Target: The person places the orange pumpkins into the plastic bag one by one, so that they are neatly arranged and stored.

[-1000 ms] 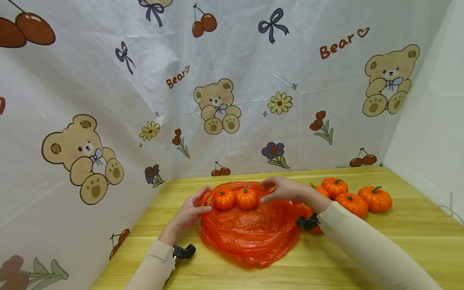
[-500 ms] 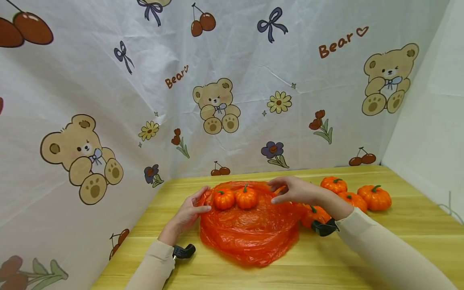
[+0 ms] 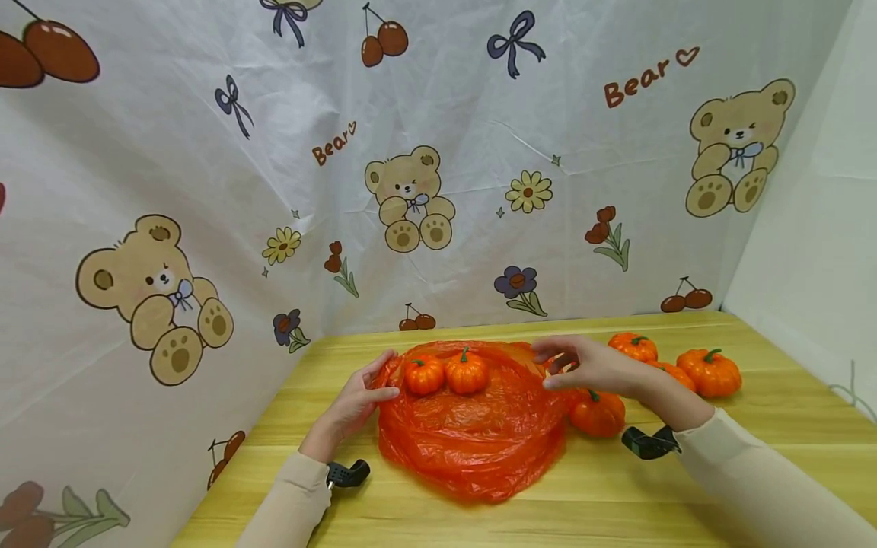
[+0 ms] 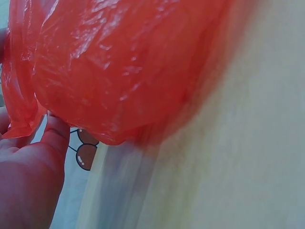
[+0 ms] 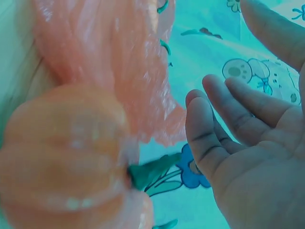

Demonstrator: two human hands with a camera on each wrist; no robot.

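On the table lies a thin red plastic bag [image 3: 473, 434], its mouth spread open at the back. Two small orange pumpkins [image 3: 467, 373] with green stems sit side by side within its opening. My left hand [image 3: 359, 399] holds the bag's left rim between thumb and fingers; in the left wrist view the red film partly covers the fingers. Over the bag's right edge my right hand [image 3: 589, 367] hovers, fingers loosely bent and nothing in them. Just below it sits another pumpkin [image 3: 597, 415], large in the right wrist view.
Several more pumpkins [image 3: 709, 373] stand on the right side of the wooden table [image 3: 774, 449]. A white cloth [image 3: 466, 289] printed with bears and flowers hangs behind and to the left. A pale wall [image 3: 815, 259] rises at the right.
My right hand has moved rightward, away from the two pumpkins in the bag and towards those on the right, uncovering one beside the bag. The left hand has stayed in place.
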